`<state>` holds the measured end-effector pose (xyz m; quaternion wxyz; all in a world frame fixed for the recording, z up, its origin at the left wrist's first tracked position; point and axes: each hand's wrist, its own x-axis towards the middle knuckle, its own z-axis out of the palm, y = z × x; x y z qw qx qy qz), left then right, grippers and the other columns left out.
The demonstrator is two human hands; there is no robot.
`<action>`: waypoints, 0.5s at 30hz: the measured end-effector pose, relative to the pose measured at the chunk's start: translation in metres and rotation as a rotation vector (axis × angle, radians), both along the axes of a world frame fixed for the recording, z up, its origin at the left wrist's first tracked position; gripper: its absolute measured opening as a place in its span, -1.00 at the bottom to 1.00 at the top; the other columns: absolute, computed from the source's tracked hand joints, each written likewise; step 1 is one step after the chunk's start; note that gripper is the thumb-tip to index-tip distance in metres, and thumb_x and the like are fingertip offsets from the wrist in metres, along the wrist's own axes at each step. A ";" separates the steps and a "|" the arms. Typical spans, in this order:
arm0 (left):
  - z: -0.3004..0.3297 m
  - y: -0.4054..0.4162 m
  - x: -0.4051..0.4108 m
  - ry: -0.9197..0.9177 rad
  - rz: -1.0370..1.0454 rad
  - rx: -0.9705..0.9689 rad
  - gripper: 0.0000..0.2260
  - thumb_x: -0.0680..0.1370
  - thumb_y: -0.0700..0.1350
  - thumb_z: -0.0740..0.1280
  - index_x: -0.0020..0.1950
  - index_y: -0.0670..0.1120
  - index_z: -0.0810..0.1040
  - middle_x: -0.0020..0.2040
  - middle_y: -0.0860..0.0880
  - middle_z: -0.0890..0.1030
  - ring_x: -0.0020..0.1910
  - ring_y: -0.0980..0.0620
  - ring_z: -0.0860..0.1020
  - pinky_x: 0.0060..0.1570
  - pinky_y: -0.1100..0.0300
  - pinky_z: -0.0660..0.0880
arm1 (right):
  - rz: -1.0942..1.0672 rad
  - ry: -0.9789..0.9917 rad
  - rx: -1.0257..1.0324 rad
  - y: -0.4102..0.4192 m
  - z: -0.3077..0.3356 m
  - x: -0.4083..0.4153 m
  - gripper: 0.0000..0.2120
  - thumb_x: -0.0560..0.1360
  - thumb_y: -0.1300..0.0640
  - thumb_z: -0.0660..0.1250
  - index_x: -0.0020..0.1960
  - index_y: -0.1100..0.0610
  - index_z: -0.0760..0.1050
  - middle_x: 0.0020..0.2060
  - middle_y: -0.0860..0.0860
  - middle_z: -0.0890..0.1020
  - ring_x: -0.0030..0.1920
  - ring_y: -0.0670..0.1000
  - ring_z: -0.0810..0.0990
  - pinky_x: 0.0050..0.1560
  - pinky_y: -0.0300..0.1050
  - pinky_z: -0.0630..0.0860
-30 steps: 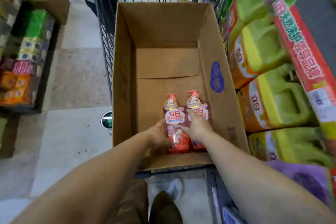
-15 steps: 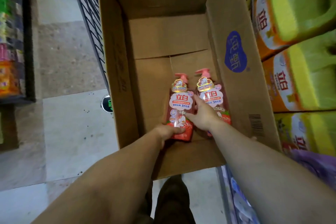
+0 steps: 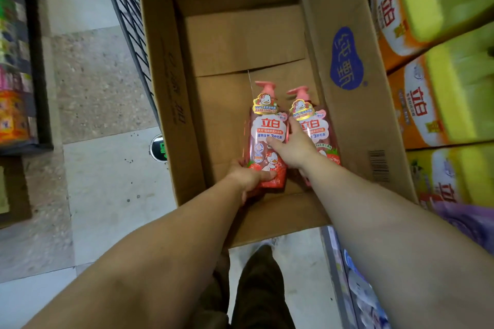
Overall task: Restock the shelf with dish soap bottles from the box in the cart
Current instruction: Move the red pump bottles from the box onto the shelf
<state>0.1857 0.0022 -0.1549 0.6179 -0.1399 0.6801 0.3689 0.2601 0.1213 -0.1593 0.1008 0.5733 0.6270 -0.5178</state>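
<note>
Two pink pump bottles of dish soap lie side by side on the floor of an open cardboard box (image 3: 165, 67) in the cart. My left hand (image 3: 250, 176) grips the base of the left bottle (image 3: 266, 128), fingers curled round its bottom edge. My right hand (image 3: 292, 147) lies over the lower half of the right bottle (image 3: 311, 120), fingers wrapped round its left side between the two bottles. Both pump heads point away from me. The right bottle's base is hidden under my wrist.
The black wire cart wall (image 3: 125, 13) runs along the box's left side. To the right stand shelves of large yellow-green detergent jugs (image 3: 451, 104). A low shelf of colourful packs (image 3: 16, 61) lines the aisle on the left. My legs are below the box.
The view has closed in on the box. My left hand has settled round the left bottle's base and my right hand has slid further over the right bottle. Both bottles still lie in the box.
</note>
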 end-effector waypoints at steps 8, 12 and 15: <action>0.081 0.009 -0.038 0.187 -0.195 0.259 -0.24 0.29 -0.27 0.61 0.36 -0.08 0.27 0.00 0.03 0.53 -0.04 0.00 0.59 -0.17 0.08 0.62 | -0.140 0.121 0.225 0.006 0.102 -0.003 -0.35 0.37 -0.05 0.51 0.38 -0.05 0.32 0.16 -0.09 0.62 0.16 -0.01 0.60 0.17 0.01 0.54; 0.129 0.016 -0.048 0.232 -0.310 0.416 -0.21 0.26 -0.32 0.61 0.38 -0.08 0.27 0.11 -0.05 0.55 0.05 -0.07 0.62 -0.01 -0.02 0.64 | -0.251 0.177 0.378 -0.002 0.158 0.009 -0.41 0.39 -0.02 0.51 0.35 0.02 0.38 0.17 -0.05 0.62 0.16 -0.01 0.59 0.09 -0.18 0.43; 0.164 0.016 -0.038 0.261 -0.387 0.551 -0.28 0.31 -0.37 0.56 0.33 -0.10 0.27 0.13 -0.07 0.55 0.03 -0.04 0.62 -0.16 0.10 0.65 | -0.340 0.226 0.516 -0.017 0.198 0.026 -0.33 0.36 -0.01 0.53 0.38 0.04 0.33 0.18 -0.08 0.58 0.16 -0.04 0.55 0.22 -0.12 0.44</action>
